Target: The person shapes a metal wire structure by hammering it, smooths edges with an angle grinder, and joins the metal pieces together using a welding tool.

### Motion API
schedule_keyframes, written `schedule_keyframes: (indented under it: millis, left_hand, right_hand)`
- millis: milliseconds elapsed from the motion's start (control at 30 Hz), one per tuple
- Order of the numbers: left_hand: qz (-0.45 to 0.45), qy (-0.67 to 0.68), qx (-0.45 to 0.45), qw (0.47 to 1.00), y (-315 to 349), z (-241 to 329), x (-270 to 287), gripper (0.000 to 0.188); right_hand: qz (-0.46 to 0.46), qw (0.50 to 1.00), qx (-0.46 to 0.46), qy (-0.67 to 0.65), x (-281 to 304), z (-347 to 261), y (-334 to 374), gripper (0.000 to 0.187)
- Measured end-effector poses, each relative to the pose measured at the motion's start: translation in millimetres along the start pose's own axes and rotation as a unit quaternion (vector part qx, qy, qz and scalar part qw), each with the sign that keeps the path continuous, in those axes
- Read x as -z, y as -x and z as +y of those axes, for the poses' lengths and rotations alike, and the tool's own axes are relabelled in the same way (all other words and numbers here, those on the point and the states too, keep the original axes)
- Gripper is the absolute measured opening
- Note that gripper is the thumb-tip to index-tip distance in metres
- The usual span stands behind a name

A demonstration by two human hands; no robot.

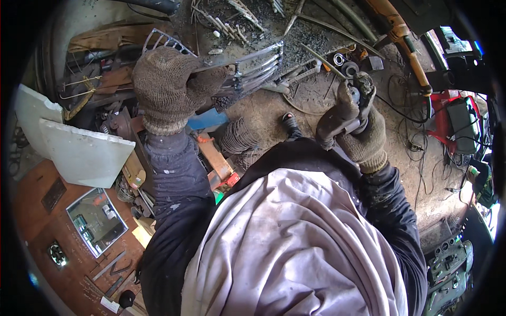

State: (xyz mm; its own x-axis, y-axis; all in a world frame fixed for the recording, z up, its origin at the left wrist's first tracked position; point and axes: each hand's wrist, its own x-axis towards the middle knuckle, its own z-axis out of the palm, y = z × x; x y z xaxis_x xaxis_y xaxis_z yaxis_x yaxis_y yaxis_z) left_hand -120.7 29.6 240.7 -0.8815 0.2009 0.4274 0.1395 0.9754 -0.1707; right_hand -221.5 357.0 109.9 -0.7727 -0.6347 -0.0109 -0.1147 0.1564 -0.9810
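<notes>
Both my hands wear brown knitted work gloves. My left hand (166, 84) is closed round the edge of a metal rod grille (261, 68), whose curved bars stick out to its right. More bars of metal (163, 41) show just beyond that glove. My right hand (363, 126) grips a dark welding electrode holder (334, 118). A thin welding rod (321, 59) extends from its top, up and left toward the grille. The rod's tip is apart from the bars. My left fingers are partly hidden behind the grille's edge.
Loose electrodes (226, 26) lie on the dark bench at the top. Metal rings (348, 68) and cables (416, 142) are at the right. Pale slabs (84, 150) lean at the left, above a brown board (37, 210). A wire coil (237, 137) sits on the floor.
</notes>
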Motion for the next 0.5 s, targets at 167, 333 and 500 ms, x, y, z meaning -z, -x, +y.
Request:
schedule_keyframes:
  millis: [167,333,500]
  left_hand:
    - [0.006,0.035,0.015,0.999,2.5,-8.2,-3.8,0.037]
    - [-0.009,0.037,0.01,0.999,-2.4,-7.5,1.2,0.032]
    - [-0.005,0.034,0.001,0.999,0.9,-10.2,-2.1,0.029]
  right_hand:
    - [-0.026,0.999,0.0,-0.018,-5.7,2.6,-9.2,0.048]
    - [-0.016,1.0,0.009,-0.02,-14.0,0.0,-10.8,0.053]
    - [-0.019,0.998,0.014,-0.059,-15.4,-3.9,-13.5,0.051]
